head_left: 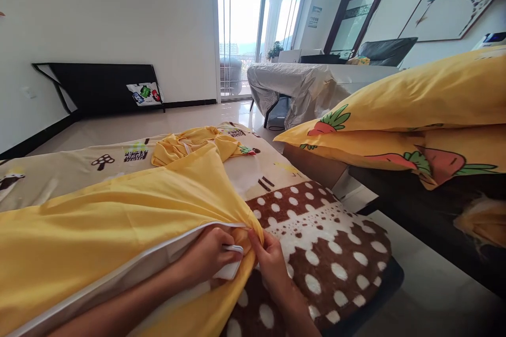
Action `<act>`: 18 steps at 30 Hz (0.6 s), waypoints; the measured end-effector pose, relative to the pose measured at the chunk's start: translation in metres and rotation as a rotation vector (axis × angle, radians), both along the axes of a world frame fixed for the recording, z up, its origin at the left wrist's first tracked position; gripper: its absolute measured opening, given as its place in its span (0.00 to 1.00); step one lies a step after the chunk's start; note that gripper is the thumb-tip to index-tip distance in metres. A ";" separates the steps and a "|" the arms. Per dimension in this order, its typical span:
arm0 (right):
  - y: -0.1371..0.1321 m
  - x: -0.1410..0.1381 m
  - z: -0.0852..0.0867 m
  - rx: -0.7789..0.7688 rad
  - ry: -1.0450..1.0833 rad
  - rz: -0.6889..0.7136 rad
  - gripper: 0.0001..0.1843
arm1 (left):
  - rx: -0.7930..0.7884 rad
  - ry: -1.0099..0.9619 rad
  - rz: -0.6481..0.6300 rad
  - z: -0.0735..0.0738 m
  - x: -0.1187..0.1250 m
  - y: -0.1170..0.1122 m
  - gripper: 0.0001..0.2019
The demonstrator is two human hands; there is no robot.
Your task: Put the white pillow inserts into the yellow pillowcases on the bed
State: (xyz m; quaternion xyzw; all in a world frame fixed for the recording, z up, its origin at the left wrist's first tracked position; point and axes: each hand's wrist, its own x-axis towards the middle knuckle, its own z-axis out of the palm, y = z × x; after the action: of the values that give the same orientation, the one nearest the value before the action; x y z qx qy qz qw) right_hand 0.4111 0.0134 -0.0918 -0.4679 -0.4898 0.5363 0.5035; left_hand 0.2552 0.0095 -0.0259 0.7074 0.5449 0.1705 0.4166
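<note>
Hands together at the near corner of cover (118,221), yellow, spread over blanket (328,253) from the left edge to centre. Left hand (209,258) tucked into the open edge, fingers curled shut round the white corner of insert (231,269) (thumb hidden under fabric). Right hand (271,258) just beside it, thumb and forefinger pinched shut on the yellow corner fold, other fingers bent under. Fingertips touching or nearly so, hard to tell which. Likely gripped this way to keep cloth corner and insert corner lined up: left pinning the filling, right holding fabric against it. White edge band running left from the hands along the opening, gaping slightly, with insert showing beneath. Creases fanning out from the pinch, so probably some tension in the cloth. Second cover (197,145) bunched further up blanket, well apart from both hands. Pillows (415,116) with carrot print stacked at right, off blanket, probably parked there to keep the flat area free. Behind: draped table (308,84), black board (103,87) leaning on the wall, glass door (256,21).
</note>
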 end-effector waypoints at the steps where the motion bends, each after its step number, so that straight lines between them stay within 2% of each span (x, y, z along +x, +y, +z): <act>1: -0.001 -0.001 0.002 0.039 -0.035 -0.004 0.22 | -0.031 -0.001 0.021 -0.002 0.001 0.002 0.17; 4: -0.004 -0.004 0.008 0.127 -0.105 -0.006 0.20 | -0.049 -0.029 0.044 -0.006 0.003 0.011 0.18; 6: -0.005 -0.006 0.009 0.132 -0.112 -0.007 0.19 | -0.059 -0.057 0.028 -0.006 0.002 0.016 0.17; 10: -0.004 -0.007 0.009 0.087 -0.061 0.042 0.20 | -0.053 -0.174 -0.011 -0.007 0.001 0.020 0.05; 15: -0.004 -0.007 0.011 0.070 -0.056 0.055 0.21 | -0.141 -0.418 0.123 -0.022 0.012 0.023 0.06; 18: -0.003 -0.003 0.011 0.099 0.015 0.063 0.20 | -0.191 -0.466 0.132 -0.024 0.017 0.024 0.06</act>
State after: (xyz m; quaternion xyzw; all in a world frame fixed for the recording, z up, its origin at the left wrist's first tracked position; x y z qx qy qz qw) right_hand 0.4083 0.0106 -0.0812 -0.4229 -0.5265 0.5303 0.5126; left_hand 0.2723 0.0339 -0.0497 0.5696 0.4928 0.3032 0.5838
